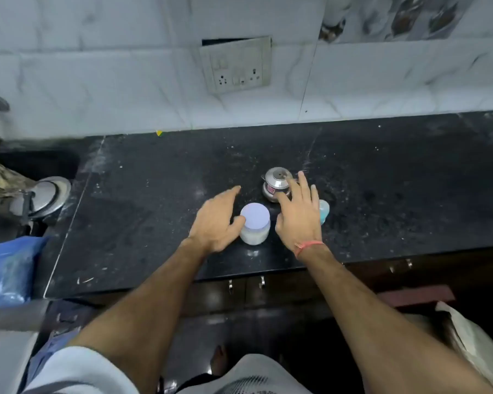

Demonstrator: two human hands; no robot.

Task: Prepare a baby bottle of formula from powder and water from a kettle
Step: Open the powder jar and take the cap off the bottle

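Note:
A clear jar of white powder (254,234) with a pale lilac lid stands on the black counter (154,209). My left hand (218,221) is open just left of the jar, its thumb touching the jar's side. Behind it stands a small steel kettle (276,182). My right hand (299,214) hovers open over the counter, fingers spread in front of the kettle. A baby bottle with a blue part (324,210) shows partly behind that hand; most of it is hidden.
A sink (26,177) with steel utensils (44,194) lies at the left, with a blue plastic bag (9,268) below it. A switch and socket plate (236,65) sits on the tiled wall. Cabinet handles (261,281) run under the counter's front edge.

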